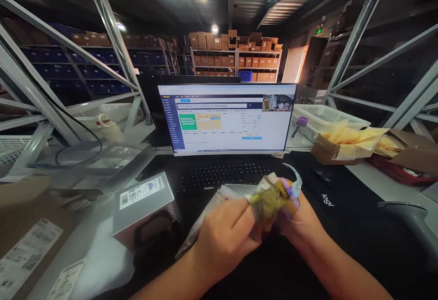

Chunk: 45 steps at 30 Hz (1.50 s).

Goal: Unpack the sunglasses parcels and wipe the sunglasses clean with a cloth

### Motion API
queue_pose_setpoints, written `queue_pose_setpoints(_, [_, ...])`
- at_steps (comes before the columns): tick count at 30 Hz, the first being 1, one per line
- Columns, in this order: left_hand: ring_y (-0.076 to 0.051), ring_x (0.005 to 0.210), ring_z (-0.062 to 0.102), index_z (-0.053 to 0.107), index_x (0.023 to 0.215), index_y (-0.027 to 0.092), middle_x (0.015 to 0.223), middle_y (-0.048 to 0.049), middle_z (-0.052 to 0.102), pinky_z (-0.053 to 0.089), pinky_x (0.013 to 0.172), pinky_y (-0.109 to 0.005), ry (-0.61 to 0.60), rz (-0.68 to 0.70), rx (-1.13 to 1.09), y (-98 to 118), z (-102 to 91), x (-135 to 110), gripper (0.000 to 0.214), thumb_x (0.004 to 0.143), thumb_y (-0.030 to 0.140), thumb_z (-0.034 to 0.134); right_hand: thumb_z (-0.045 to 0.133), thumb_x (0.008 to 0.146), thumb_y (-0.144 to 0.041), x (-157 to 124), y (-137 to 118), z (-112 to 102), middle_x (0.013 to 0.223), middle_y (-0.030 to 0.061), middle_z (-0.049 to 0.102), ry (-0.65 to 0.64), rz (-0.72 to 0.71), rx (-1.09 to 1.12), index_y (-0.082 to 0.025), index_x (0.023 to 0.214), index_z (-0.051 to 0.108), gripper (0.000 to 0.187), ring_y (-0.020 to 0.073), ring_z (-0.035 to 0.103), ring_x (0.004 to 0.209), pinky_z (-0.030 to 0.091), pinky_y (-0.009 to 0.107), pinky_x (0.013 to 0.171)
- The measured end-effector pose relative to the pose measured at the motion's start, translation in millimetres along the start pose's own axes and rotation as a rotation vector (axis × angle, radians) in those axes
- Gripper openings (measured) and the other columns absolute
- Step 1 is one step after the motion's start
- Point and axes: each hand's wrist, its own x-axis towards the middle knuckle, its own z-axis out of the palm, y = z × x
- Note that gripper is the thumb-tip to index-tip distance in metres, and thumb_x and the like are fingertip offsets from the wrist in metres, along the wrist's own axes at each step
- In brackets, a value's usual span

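My left hand [227, 229] is closed in the middle of the view, its fingers wrapped round a grey-white plastic bag [196, 229] that trails out below and to the left. Close on its right, a crumpled, shiny yellow and purple plastic wrapper [270, 199] bunches up between the two hands. My right hand [294, 220] grips this wrapper from the right, with most of its fingers hidden behind it. A pale bluish curled strip [296, 179] sticks up from the wrapper's top. What the wrapper contains is blurred.
A monitor [226, 122] and black keyboard [226, 174] stand ahead. Left are a grey product box [143, 211] and a labelled cardboard carton [30, 236]. On the right lie a mouse [323, 176], a scanner [409, 222] and a carton of yellow envelopes [328, 149].
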Motion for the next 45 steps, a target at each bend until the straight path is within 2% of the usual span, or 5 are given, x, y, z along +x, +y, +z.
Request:
queue_pose_setpoints(4, [-0.02, 0.071, 0.066, 0.062, 0.085, 0.015, 0.081, -0.0083, 0.069, 0.054, 0.062, -0.029, -0.003, -0.002, 0.012, 2.4, 2.2, -0.6, 0.005, 0.084, 0.011, 0.065, 0.096, 0.052, -0.038, 7.6, -0.2, -5.2, 0.071, -0.0029, 0.064, 0.088, 0.148, 0.286, -0.023, 0.074, 0.07, 0.037, 0.0119, 0.056, 0.062, 0.05, 0.023, 0.058])
queue_pose_setpoints(18, [-0.02, 0.074, 0.066, 0.06, 0.091, 0.017, 0.086, -0.0072, 0.068, 0.055, 0.065, -0.029, -0.033, -0.105, 0.012, -5.6, -4.3, 1.9, 0.009, 0.09, 0.024, 0.064, 0.099, 0.047, -0.027, 8.4, -7.4, 5.3, 0.064, -0.002, 0.068, -0.034, 0.327, 0.323, -0.017, 0.068, 0.071, 0.037, 0.0095, 0.06, 0.057, 0.051, 0.02, 0.057])
queue_pose_setpoints(24, [-0.02, 0.076, 0.066, 0.06, 0.09, 0.017, 0.087, -0.0076, 0.069, 0.056, 0.067, -0.028, -0.012, -0.085, 0.024, -4.3, -1.1, 0.4, 0.008, 0.087, 0.021, 0.066, 0.098, 0.046, -0.033, 11.6, -7.7, 5.1, 0.075, -0.001, 0.073, 0.129, 0.199, 0.345, -0.022, 0.077, 0.069, 0.045, 0.0159, 0.067, 0.065, 0.058, 0.028, 0.064])
queue_pose_setpoints(35, [-0.015, 0.063, 0.053, 0.05, 0.074, 0.02, 0.073, -0.0022, 0.058, 0.046, 0.057, -0.025, 0.062, -0.246, 0.064, -8.2, -16.8, -1.0, 0.019, 0.072, 0.001, 0.055, 0.094, 0.053, -0.017, -11.6, -0.5, 14.4, 0.05, -0.0038, 0.058, -0.069, -0.1, -0.219, -0.017, 0.049, 0.058, 0.036, 0.008, 0.052, 0.046, 0.046, 0.02, 0.048])
queue_pose_setpoints(45, [-0.022, 0.077, 0.067, 0.052, 0.078, 0.019, 0.088, -0.0088, 0.069, 0.056, 0.063, -0.028, 0.022, -0.131, 0.164, -2.9, -9.4, -0.1, 0.014, 0.073, 0.007, 0.055, 0.093, 0.056, -0.038, -1.0, -12.4, 14.1, 0.078, 0.0039, 0.073, 0.097, 0.132, 0.2, -0.021, 0.08, 0.069, 0.038, 0.0224, 0.069, 0.072, 0.059, 0.036, 0.068])
